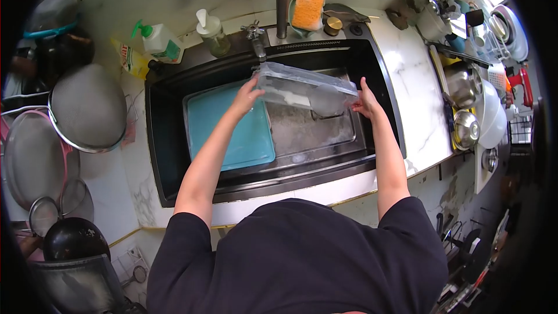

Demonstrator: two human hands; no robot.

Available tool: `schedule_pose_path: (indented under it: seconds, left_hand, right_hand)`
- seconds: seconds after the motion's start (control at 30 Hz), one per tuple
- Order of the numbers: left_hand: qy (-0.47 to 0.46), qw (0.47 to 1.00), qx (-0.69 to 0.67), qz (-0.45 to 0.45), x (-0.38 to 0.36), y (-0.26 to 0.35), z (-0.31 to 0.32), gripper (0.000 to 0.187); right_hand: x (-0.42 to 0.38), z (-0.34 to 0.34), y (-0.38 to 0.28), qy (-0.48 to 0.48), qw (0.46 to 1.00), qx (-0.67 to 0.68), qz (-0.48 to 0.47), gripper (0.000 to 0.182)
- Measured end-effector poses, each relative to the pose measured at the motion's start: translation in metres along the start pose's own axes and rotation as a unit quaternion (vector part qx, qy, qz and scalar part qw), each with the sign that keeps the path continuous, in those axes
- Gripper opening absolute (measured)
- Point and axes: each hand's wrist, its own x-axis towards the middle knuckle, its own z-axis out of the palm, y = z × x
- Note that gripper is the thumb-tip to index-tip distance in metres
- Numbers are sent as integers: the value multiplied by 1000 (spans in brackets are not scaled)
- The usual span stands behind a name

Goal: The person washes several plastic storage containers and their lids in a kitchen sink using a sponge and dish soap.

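Observation:
Between my two hands a clear plastic container is held tilted over the black sink, close to the tap. My left hand grips its left end, with the fingers partly hidden behind the wall. At the right end, my right hand has its thumb up along the side and its fingers curled underneath. Whitish suds or water show inside the container. A teal lid lies flat in the left part of the sink, below my left hand.
Behind the sink stand a green-pump bottle, a clear soap dispenser and an orange sponge in a holder. Mesh strainers hang at the left. Metal bowls and a dish rack occupy the right side.

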Motion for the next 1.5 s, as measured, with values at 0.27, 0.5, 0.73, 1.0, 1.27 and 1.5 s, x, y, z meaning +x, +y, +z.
schedule_pose_path:
  seconds: [0.27,0.5,0.73,1.0,1.27,1.5]
  left_hand:
    - [51,991,90,-83,25,5,28,47]
    - [69,972,172,-145,27,15,23,38]
    - [54,957,150,-243,10,31,5,39]
    - [65,949,68,-299,-17,71,-36,49]
    - [161,938,217,-219,-40,90,-62,46]
    - [148,937,76,-309,-51,80,-71,45]
  right_hand:
    - [-27,0,0,147,968,-195,-65,72]
    - [-20,-8,11,243,898,-332,-158,51]
    - [-5,8,21,206,904,-338,-159,42]
    - [17,56,23,51,965,-251,-54,33]
    - [25,112,19,-31,984,-166,-47,29]
    - [22,108,13,-8,982,-179,-58,26]
